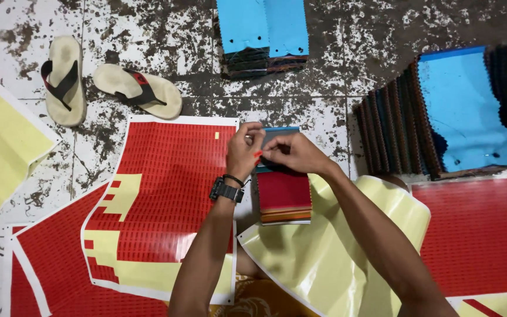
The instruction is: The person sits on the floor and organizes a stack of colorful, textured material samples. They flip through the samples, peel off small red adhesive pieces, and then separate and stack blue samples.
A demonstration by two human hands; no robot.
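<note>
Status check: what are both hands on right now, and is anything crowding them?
Left hand and right hand pinch a small red sticker together. Below them, fabric swatch stack, unheld. Red sticker sheet lies beside it, nothing blocking.

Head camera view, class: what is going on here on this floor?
A person sitting on the floor pinches a small red sticker between the left hand and right hand, above a stack of fabric swatches. A red sticker sheet, partly peeled to yellow backing, lies beside it. Sandals sit nearby.
</note>
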